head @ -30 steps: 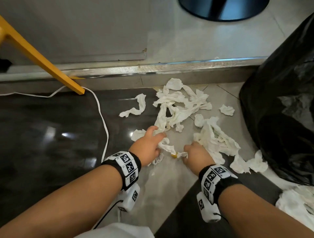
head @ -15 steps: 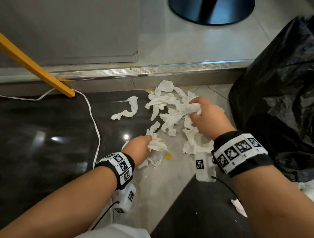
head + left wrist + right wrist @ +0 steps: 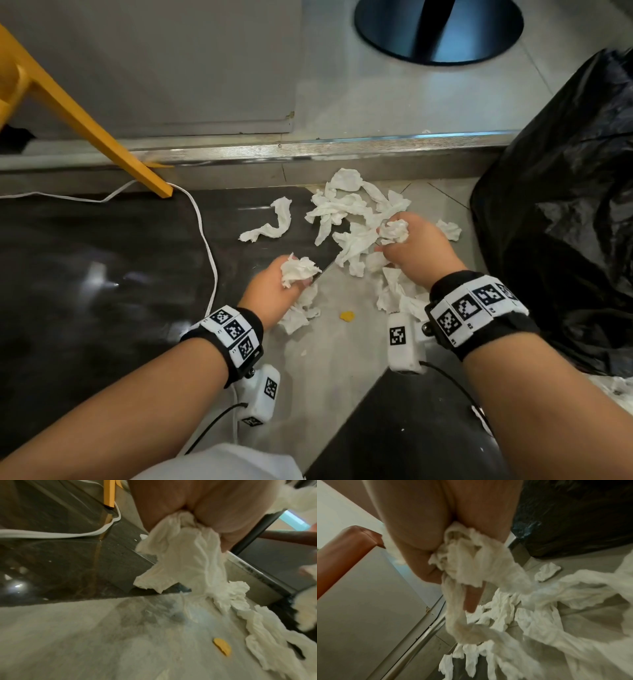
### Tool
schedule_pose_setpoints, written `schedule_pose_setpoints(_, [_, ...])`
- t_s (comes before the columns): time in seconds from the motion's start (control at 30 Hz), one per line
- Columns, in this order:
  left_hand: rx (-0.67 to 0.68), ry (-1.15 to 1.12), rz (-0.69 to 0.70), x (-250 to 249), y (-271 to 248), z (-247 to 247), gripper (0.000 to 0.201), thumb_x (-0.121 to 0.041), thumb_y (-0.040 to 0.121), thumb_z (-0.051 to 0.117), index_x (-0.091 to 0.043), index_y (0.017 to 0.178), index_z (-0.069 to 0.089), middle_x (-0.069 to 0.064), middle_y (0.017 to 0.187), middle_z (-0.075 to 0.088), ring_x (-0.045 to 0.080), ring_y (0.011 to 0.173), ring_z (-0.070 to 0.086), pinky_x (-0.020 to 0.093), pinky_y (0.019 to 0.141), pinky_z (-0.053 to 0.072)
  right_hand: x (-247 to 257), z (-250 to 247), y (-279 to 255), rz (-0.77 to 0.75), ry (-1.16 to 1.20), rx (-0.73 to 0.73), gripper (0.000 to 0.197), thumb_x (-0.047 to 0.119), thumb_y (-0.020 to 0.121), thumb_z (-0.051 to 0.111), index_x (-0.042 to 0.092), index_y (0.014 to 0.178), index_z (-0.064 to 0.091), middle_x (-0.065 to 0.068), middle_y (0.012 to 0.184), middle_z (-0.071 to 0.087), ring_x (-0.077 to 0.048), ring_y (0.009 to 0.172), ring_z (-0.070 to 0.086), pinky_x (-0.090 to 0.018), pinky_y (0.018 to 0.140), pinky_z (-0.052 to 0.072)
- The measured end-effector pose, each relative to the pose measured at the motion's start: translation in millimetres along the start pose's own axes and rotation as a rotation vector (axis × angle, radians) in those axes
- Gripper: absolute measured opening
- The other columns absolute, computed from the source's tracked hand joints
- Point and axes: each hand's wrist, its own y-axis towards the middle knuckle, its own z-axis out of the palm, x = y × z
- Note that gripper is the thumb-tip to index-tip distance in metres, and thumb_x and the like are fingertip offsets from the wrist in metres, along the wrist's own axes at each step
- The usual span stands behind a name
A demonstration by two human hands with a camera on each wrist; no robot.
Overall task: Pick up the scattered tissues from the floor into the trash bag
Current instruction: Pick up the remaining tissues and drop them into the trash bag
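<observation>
White crumpled tissues [image 3: 346, 209] lie scattered on the floor below a metal step. My left hand [image 3: 274, 294] grips a bunch of tissues [image 3: 298, 270], which hangs from the fist [image 3: 183, 555] in the left wrist view. My right hand [image 3: 414, 246] grips another wad of tissues [image 3: 394, 230] in the middle of the pile, with strands trailing from it [image 3: 467, 566] down to the floor. The black trash bag [image 3: 565, 212] stands just right of the right hand. One twisted tissue [image 3: 270, 224] lies apart to the left.
A yellow furniture leg [image 3: 85, 126] slants down at the left, with a white cable [image 3: 205, 246] running past it across the dark tile. A small yellow scrap [image 3: 346, 316] lies between my wrists. A round black base [image 3: 438, 27] sits on the raised floor behind.
My left hand has lifted off the floor with a bunch of tissues. My right hand went forward into the pile and now clenches a wad there.
</observation>
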Motion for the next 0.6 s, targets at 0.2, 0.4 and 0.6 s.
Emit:
schedule_pose_setpoints(0.2, [0.243, 0.541, 0.074, 8, 0, 6, 0.039, -0.042, 0.063, 0.078, -0.021, 0.089, 0.056, -0.005, 0.086, 0.052, 0.017, 0.081, 0.057, 0.025, 0.068, 0.042, -9, 17, -2, 0.03, -0.089, 0.015, 0.039, 0.033, 0.081, 0.07, 0.013, 0.112, 0.06, -0.005, 0.107, 0.066, -0.022, 0.084, 0.063, -0.025, 0.068, 0.047])
schedule_pose_setpoints(0.4, [0.457, 0.718, 0.151, 31, -11, 18, 0.04, -0.026, 0.072, 0.072, -0.011, 0.103, 0.052, 0.006, 0.113, 0.044, 0.026, 0.096, 0.057, 0.034, 0.082, 0.049, -34, 68, -18, -0.021, -0.22, 0.244, 0.069, 0.02, 0.064, 0.084, 0.025, 0.124, 0.051, -0.005, 0.131, 0.043, -0.023, 0.113, 0.051, -0.025, 0.089, 0.041])
schedule_pose_setpoints(0.6, [0.55, 0.77, 0.26, 44, -21, 27, 0.048, -0.016, 0.086, 0.051, -0.027, 0.13, 0.035, 0.012, 0.11, 0.047, 0.034, 0.09, 0.059, 0.04, 0.078, 0.05, -82, 114, -37, -0.231, -0.715, 0.411, 0.051, 0.001, 0.084, 0.048, 0.029, 0.127, 0.047, -0.007, 0.145, 0.03, -0.033, 0.121, 0.04, -0.037, 0.098, 0.039])
